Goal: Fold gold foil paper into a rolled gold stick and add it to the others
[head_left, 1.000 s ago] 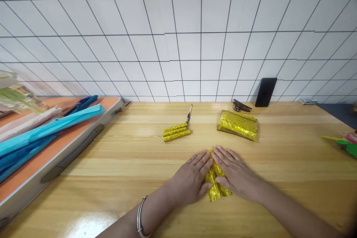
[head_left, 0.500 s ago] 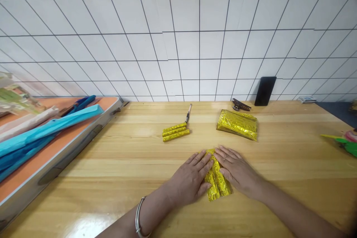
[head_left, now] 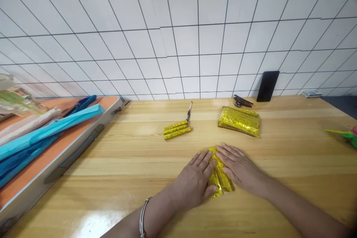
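"Gold foil strip (head_left: 224, 178) under both palms: why pin it like that?"

"It lies flat on the bench (head_left: 125, 182), directly in front of the person, with a lengthwise seam showing between two panels. I'd say the left hand (head_left: 195, 178) and right hand (head_left: 241, 167) cover opposite sides so the springy foil can't lift."

"Are they gripping it?"

"No. The fingers of both are stretched out and laid down, neither clenched nor pinching anything. The left covers more of the strip; the right rests along its other edge."

"And those three rolled foil tubes (head_left: 177, 131)?"

"Set beyond the left hand, side by side, probably so they steady one another and stay out of the way. A pen (head_left: 189, 111) lies at their right end; whether it touches them, I can't tell."

"The stack of foil sheets (head_left: 239, 121)?"

"Beyond the right hand, presumably for easy reach. A claw hair clip (head_left: 242, 101) sits just behind it."

"Why is the dark phone (head_left: 267, 86) upright?"

"It leans on the tiled wall (head_left: 213, 37), which seems to be what keeps it standing."
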`<state>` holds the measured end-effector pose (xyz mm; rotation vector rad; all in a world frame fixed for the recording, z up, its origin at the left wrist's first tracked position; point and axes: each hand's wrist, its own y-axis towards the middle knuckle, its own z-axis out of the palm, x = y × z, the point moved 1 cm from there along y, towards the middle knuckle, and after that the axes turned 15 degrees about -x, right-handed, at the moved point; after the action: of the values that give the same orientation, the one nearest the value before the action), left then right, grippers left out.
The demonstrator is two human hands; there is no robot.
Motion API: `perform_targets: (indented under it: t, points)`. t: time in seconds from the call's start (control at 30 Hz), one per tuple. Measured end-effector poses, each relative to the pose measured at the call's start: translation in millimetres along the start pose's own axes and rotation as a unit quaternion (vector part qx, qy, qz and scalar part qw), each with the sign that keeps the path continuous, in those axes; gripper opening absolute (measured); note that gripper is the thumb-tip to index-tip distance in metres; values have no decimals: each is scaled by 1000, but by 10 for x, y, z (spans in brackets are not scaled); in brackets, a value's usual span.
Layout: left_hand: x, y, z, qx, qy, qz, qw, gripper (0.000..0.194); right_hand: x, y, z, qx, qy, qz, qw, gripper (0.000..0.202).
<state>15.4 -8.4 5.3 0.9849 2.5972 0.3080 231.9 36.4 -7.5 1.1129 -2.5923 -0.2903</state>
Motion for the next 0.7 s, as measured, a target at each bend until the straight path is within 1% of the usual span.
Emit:
perform_targets:
  t: [0.13,0.27,0.4,0.6,0.7]
  points:
    - [-7,-17,16,2,-10,10,1000,71,18,-9,-62,18,6,-1,1000,57]
    - [6,-22,32,0,-16,17,1000,77,20,-19,-113,30,36,-4,999,74]
    - [15,-26,38,0,-23,14,1000,79,-1,-26,-119,41,53,3,998,89]
    - [2,-22,18,11,-22,9,1000,79,3,-50,-118,55,43,2,998,93]
    - [-15,-17,0,12,-14,23,1000,77,25,-77,-129,57,34,-7,998,93]
